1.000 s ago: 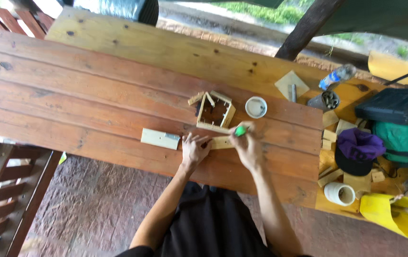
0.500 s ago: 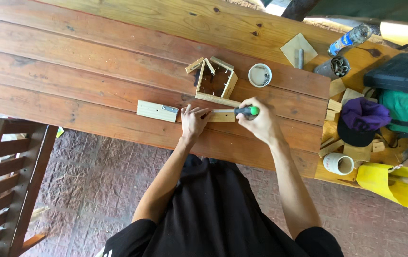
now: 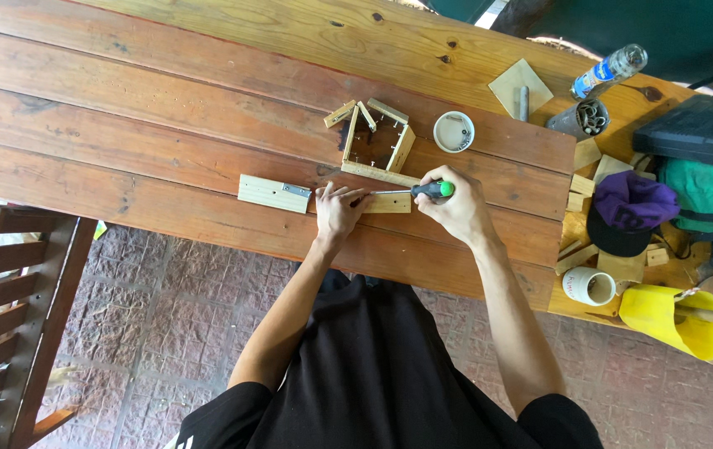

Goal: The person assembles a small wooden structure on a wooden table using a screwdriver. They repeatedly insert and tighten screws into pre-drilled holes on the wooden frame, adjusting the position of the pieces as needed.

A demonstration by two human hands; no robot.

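While the left hand (image 3: pixel 336 209) presses flat, fingers spread, to steady the wood strip (image 3: pixel 387 203), the right hand (image 3: pixel 455 208) grips a screwdriver (image 3: pixel 420 190) lying level along it.

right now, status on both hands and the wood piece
Right hand grips green-handled screwdriver, lying level. Left hand pins the pale wooden strip on the plank table. Open wooden box frame just beyond; nothing between.

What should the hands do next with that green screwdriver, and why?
Probably keep turning. The right hand grips the green-handled screwdriver, its shaft lying level towards the left hand, which presses down the pale wooden strip by the small metal hinge.
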